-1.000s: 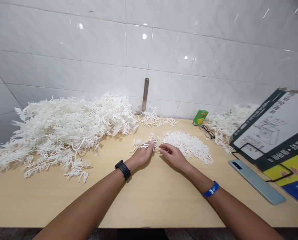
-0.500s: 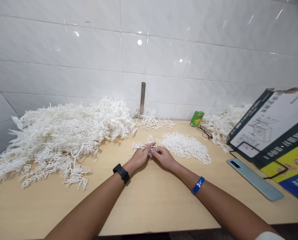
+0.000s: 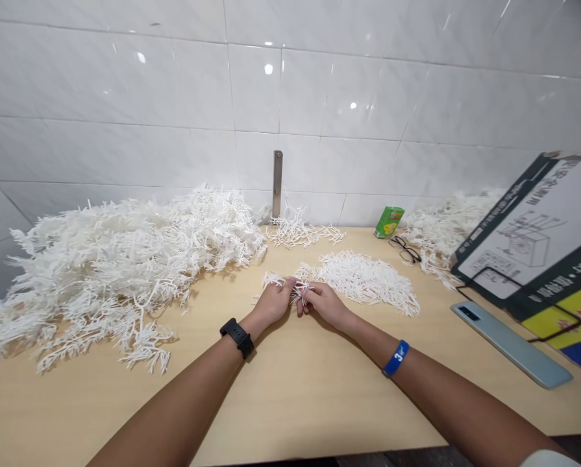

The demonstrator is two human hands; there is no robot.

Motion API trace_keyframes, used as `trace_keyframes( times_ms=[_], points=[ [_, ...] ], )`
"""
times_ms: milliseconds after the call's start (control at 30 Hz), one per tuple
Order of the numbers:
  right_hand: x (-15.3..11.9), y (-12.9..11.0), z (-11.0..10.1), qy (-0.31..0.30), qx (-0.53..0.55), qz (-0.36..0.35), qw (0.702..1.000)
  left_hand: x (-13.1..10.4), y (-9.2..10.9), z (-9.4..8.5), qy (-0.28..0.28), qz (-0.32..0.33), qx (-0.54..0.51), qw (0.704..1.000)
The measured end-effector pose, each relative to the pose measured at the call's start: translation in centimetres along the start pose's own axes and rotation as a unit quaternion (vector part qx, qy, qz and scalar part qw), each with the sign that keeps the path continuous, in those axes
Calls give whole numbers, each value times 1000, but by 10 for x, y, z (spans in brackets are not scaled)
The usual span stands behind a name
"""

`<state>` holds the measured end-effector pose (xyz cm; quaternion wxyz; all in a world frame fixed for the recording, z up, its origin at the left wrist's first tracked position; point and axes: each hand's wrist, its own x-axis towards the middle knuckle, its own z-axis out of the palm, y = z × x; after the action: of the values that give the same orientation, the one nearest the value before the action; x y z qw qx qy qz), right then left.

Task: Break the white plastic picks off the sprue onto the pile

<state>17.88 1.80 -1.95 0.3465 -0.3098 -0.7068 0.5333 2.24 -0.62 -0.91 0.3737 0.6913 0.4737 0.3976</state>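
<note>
The left hand (image 3: 272, 302) and the right hand (image 3: 322, 302) meet near the middle of the wooden table (image 3: 290, 389), fingers pinched together on one small white plastic sprig (image 3: 300, 290) held between them, just above the tabletop. The left wrist wears a black watch (image 3: 237, 336), the right a blue wristband (image 3: 397, 359).

Just beyond the right hand lies a flat heap of loose white pieces (image 3: 363, 280), its near edge close to the knuckles. A few more white bits sit just left of the left fingertips. Between the hands and the near edge of the table the wood is bare, crossed only by the two forearms, so there is free room toward the person.

To the left, a large tangled pile of white branched sprigs (image 3: 115, 259) runs from the tiled wall (image 3: 173, 130) out over the tabletop, and its left end is cut off by the frame. A smaller cluster (image 3: 297, 232) lies at the foot of a metal bracket (image 3: 276, 183) on the wall. Farther right stand a small green carton (image 3: 389, 222) and a pair of glasses (image 3: 406, 250), then another white pile (image 3: 446, 227), partly hidden behind a printed cardboard box (image 3: 533, 253) that runs out of the frame. A grey phone (image 3: 509, 344) lies flat in front of that box, near the table's right edge.

How the sprig is shaped where the fingers cover it is hard to make out.
</note>
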Motion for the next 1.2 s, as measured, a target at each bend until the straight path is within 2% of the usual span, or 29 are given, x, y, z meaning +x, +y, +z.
trace_keyframes(
  times_ms=[100,233,400,533,667,733,833,900,967,1000,1033,1100,1133,1167,1200],
  points=[
    [0,1,0,-2,6,7,1000,1,2,0,-4,-6,-29,1000],
    [-1,5,-4,20,-18,-10,1000,2,3,-2,-42,29,-40,998],
    [-3,8,-7,35,-36,-27,998,2,-2,-2,-27,35,3,999],
    [-4,4,-5,15,-59,-25,998,2,-6,1,24,17,-12,999],
    [-6,-1,0,-5,-69,-29,997,4,-12,4,72,-11,-82,994],
    [-9,-4,3,-23,-97,-41,994,6,-15,1,118,-50,-150,980],
    [-13,-7,3,-49,-199,-93,974,7,-17,-7,189,-96,-227,951],
    [-13,-9,-5,13,-251,-115,961,7,-14,-12,182,-110,-272,939],
    [-10,-10,-22,147,-284,-115,941,5,-8,-13,136,-104,-316,933],
    [-9,-9,-32,215,-305,-110,921,4,-5,-12,110,-99,-331,932],
    [-7,-8,-41,258,-343,-105,897,3,-2,-11,83,-97,-340,932],
    [-5,-7,-55,311,-406,-77,856,1,2,-7,48,-93,-337,936],
    [-4,-6,-58,321,-409,-73,851,1,3,-6,38,-89,-327,940],
    [-5,-7,-57,319,-392,-72,860,0,4,-5,35,-85,-313,945],
    [-5,-8,-52,300,-357,-75,881,0,4,-4,34,-80,-293,952]
  ],
)
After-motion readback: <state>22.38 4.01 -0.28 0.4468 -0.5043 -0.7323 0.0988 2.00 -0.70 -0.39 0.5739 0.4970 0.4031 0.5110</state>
